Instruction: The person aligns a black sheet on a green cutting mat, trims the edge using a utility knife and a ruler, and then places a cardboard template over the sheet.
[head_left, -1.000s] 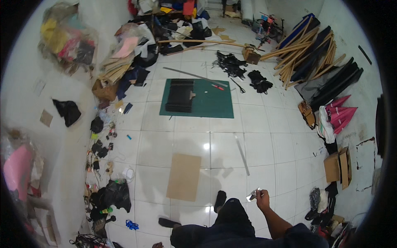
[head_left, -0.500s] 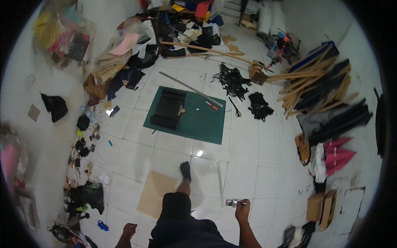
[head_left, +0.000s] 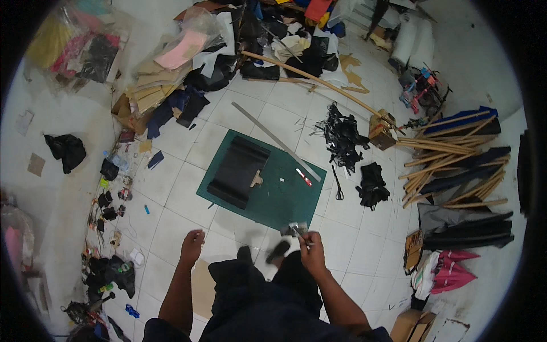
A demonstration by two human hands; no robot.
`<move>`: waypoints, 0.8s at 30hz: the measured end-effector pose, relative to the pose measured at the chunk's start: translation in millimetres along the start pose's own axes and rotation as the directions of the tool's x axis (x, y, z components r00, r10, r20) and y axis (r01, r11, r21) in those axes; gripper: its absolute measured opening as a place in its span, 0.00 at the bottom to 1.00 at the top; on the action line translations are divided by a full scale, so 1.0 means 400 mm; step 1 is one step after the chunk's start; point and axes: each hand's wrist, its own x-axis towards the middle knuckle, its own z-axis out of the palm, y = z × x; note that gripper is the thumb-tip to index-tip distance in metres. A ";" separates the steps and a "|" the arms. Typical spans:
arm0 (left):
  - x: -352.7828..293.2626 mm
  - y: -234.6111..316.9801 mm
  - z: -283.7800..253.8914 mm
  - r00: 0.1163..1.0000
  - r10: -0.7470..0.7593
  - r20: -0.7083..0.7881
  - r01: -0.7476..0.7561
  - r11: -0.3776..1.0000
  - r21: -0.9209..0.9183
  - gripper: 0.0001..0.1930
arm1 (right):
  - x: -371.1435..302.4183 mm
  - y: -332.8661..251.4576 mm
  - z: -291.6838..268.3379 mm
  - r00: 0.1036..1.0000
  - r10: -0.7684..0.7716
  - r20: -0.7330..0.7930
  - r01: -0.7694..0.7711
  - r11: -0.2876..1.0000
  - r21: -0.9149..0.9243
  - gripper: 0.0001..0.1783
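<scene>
My right hand (head_left: 312,251) grips a small silvery metal object (head_left: 294,229) by its narrow end; blur hides its exact kind. It hangs over the near edge of a green cutting mat (head_left: 279,202). My left hand (head_left: 192,246) is at the left of my legs, fingers curled, nothing visible in it. On the mat lies a black sheet (head_left: 239,170) with curled edges, and a tan clip-shaped piece (head_left: 257,179) sits at its right edge. A red cutter knife (head_left: 303,176) and a long metal ruler (head_left: 276,141) lie on the mat's right part.
Black scissors (head_left: 338,185) and heaps of black strips (head_left: 343,137) lie right of the mat. Wooden sticks (head_left: 450,148) and dark fabric line the right wall. Small clutter runs along the left wall. A brown board (head_left: 203,290) lies beside my left leg.
I have stepped closer to the mat, and the view has turned. Both hands have moved forward; the metal object in my right hand has come from bare tiles to the mat's near edge.
</scene>
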 end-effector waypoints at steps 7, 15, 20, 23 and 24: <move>0.188 -0.041 0.113 0.961 -0.035 -0.273 0.099 0.970 0.222 0.20 | 0.538 -0.031 0.179 0.903 -0.269 0.334 0.263 0.963 0.064 0.07; 0.290 -0.024 0.457 0.782 -0.364 -0.506 0.425 0.905 0.005 0.16 | 1.081 0.261 0.529 0.641 -0.384 0.664 0.199 0.920 0.338 0.09; 0.648 -0.067 0.606 0.887 -0.284 -0.365 0.337 0.937 0.090 0.17 | 1.285 0.415 0.828 0.501 -0.534 0.680 0.320 0.845 0.428 0.09; 0.866 -0.180 0.624 0.915 -0.214 -0.343 0.292 0.936 0.195 0.19 | 1.365 0.462 1.000 0.423 -0.597 0.682 0.344 0.802 0.489 0.09; 0.922 -0.211 0.622 0.913 -0.224 -0.342 0.300 0.935 0.190 0.19 | 1.378 0.464 1.053 0.410 -0.632 0.658 0.364 0.775 0.517 0.09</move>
